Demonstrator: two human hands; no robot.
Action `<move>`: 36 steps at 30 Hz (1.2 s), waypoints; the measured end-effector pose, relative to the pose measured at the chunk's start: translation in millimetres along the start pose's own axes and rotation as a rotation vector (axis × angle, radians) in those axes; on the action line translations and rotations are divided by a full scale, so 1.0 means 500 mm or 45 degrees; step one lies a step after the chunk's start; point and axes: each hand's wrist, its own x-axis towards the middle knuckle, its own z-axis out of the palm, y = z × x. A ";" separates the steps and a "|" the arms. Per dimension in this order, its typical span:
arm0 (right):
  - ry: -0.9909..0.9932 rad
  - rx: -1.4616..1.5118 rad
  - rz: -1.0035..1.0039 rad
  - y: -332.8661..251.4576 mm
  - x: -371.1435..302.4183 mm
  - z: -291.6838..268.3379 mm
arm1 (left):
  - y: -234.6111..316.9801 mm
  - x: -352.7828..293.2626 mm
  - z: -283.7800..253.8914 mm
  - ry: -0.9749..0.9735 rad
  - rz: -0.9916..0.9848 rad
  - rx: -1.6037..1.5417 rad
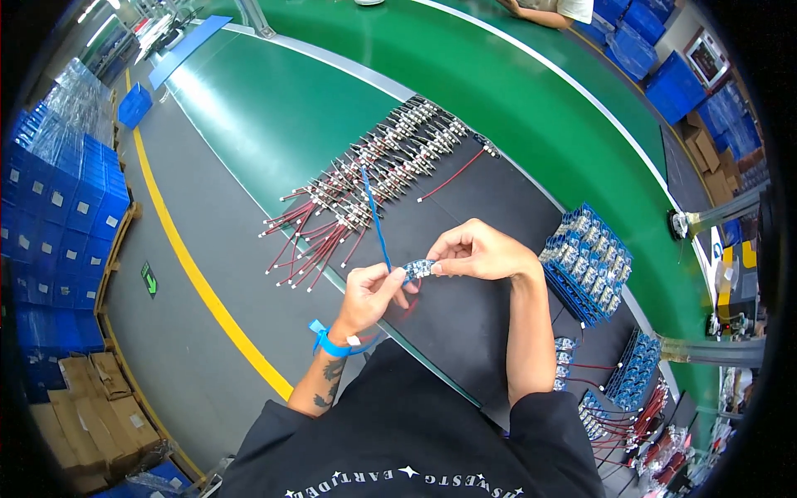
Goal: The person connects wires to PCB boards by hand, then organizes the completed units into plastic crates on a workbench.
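Between my two hands, over the dark mat, is a small blue circuit board (pixel 418 270) with pale components. My left hand (pixel 374 292) pinches its left end, while the thumb and fingers of my right hand (pixel 477 253) close on its right end. A thin blue strip (pixel 375 217) sticks up from my left hand toward the far side; its lower end is hidden by the fingers. Blurred red wire (pixel 408 311) hangs beneath the board. Around my left wrist is a blue wrist strap (pixel 332 344).
Rows of small boards with red wires (pixel 365 183) lie beyond my hands. At right stand stacked blue circuit board panels (pixel 588 264), more panels (pixel 635 369) and red wire bundles (pixel 652 415). A green conveyor (pixel 531 91) runs behind; another person's arm (pixel 540 12) rests past it.
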 end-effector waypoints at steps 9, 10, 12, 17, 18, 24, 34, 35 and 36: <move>-0.058 0.264 0.019 0.000 -0.010 0.012 | -0.015 -0.006 -0.014 -0.154 0.161 0.109; -0.049 0.265 0.019 0.006 -0.008 0.012 | -0.026 -0.009 -0.006 -0.101 0.110 -0.117; -0.090 0.314 -0.020 0.022 -0.005 0.012 | -0.038 -0.013 0.002 -0.080 0.051 -0.380; -0.106 0.345 0.037 0.033 0.000 0.012 | -0.036 -0.009 0.020 -0.077 0.069 -0.558; -0.110 0.368 0.045 0.037 0.001 0.013 | -0.035 -0.007 0.017 -0.137 0.073 -0.602; -0.139 0.499 0.071 0.066 0.009 0.020 | -0.040 -0.010 0.023 -0.059 0.063 -0.664; -0.144 0.456 0.109 0.070 0.003 0.024 | -0.045 -0.016 0.026 -0.068 0.049 -0.624; -0.163 0.465 0.112 0.073 0.005 0.030 | -0.044 -0.016 0.027 -0.048 0.046 -0.621; -0.137 0.480 0.108 0.077 0.005 0.034 | -0.042 -0.013 0.030 -0.073 0.056 -0.637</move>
